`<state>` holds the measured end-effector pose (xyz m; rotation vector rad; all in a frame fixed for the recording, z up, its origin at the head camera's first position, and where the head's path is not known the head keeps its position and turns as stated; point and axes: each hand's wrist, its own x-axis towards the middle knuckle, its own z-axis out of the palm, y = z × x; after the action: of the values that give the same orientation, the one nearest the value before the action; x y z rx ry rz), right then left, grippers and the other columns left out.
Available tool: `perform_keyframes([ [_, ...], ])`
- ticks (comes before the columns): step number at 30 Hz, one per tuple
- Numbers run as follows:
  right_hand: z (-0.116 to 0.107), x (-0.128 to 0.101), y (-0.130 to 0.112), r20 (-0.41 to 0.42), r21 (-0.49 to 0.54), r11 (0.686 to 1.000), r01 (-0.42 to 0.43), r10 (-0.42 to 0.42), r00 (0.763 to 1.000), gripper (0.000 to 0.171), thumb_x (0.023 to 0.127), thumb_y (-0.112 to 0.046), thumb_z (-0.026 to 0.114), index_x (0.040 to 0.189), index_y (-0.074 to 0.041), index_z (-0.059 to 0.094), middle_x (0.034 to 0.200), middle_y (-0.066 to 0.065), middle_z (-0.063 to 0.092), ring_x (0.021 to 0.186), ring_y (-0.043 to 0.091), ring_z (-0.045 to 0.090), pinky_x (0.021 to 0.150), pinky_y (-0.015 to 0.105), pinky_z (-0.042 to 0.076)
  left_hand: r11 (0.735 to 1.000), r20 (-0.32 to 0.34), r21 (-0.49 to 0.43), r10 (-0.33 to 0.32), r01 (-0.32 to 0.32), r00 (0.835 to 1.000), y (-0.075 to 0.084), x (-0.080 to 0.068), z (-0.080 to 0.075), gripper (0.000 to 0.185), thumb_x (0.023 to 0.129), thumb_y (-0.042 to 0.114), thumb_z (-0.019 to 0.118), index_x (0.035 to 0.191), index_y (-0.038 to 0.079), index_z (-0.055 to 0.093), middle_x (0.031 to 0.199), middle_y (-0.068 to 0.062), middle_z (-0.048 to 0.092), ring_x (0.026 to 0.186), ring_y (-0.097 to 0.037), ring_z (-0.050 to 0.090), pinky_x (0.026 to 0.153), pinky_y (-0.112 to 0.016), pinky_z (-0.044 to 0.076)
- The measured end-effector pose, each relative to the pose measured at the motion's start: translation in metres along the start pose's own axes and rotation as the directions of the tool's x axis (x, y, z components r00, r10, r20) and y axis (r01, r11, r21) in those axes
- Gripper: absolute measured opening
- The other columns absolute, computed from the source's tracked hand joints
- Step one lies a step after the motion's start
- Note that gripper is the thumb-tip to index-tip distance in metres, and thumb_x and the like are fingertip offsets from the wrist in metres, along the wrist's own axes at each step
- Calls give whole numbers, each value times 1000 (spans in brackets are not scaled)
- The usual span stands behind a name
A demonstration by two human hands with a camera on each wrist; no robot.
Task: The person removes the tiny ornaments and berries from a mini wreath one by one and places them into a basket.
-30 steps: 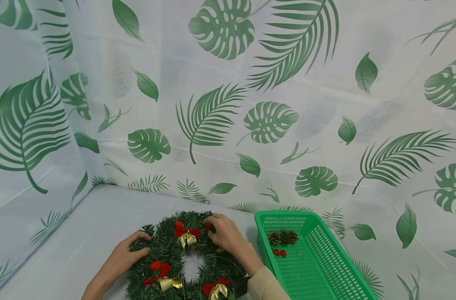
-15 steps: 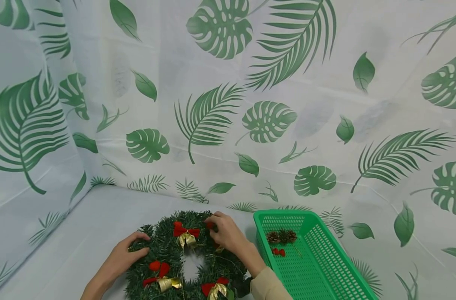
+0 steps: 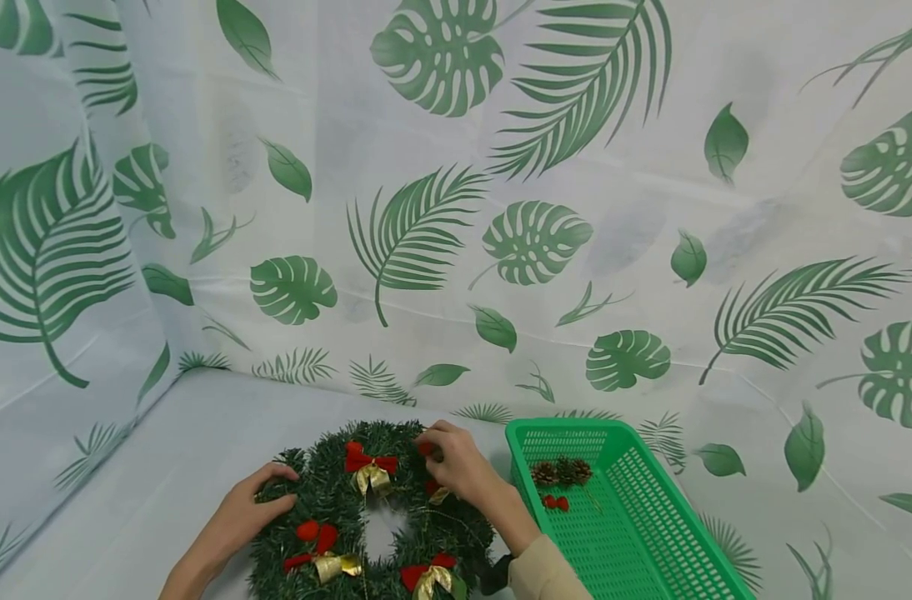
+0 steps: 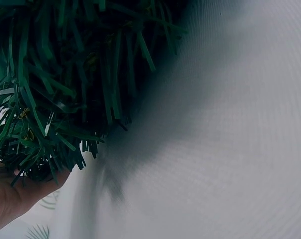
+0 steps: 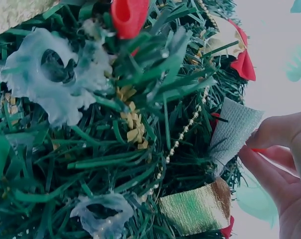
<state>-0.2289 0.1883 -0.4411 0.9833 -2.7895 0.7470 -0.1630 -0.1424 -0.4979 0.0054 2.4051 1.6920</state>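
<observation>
A green tinsel wreath with red-and-gold bows lies on the white-covered table. My left hand holds its upper left edge, thumb and fingers on either side of the tinsel. In the left wrist view, part of that hand shows under the fringe. My right hand is at the wreath's upper right, with red showing at its fingertips. In the right wrist view, the thumb and finger pinch the end of a pale ribbon bow with red behind it. A gold bead string runs across the tinsel.
Right of the wreath stands a green plastic basket. Inside it are pine cones and small red ornaments. Clear, glue-like patches sit on the tinsel. A leaf-print curtain hangs behind and at the left.
My right hand has shifted slightly right, uncovering more of the red bow below it. My left hand keeps its place on the wreath. The head view has turned slightly.
</observation>
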Motion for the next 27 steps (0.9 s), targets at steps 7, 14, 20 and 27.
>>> perform_keyframes([
  [7,-3,-4,1,-12,15,1000,1,-1,1000,26,89,13,67,113,5,72,109,16,66,92,29,73,74,19,61,1000,2,-5,-12,12,1000,0,1,0,40,98,27,70,131,7,59,145,-20,54,138,-49,44,92,-51,55],
  [14,-7,-7,2,-22,-4,1000,13,-13,1000,25,89,12,69,113,4,73,109,16,67,92,30,73,74,21,62,1000,3,-6,-16,16,1000,0,1,1,41,98,27,70,132,7,59,145,-21,54,138,-48,45,92,-51,55],
  [20,-11,-10,2,-39,-3,999,37,-37,999,26,88,14,69,112,4,73,107,16,68,91,30,73,74,20,62,1000,2,-3,-8,8,1000,0,1,0,41,99,27,69,132,7,59,145,-20,55,139,-50,43,93,-53,55],
  [27,-21,-15,2,-53,-10,998,66,-66,996,26,87,16,68,110,6,73,107,18,68,88,29,73,72,18,61,1000,3,0,-1,1,1000,0,0,0,40,99,27,69,132,6,59,146,-21,53,140,-51,42,93,-53,55],
])
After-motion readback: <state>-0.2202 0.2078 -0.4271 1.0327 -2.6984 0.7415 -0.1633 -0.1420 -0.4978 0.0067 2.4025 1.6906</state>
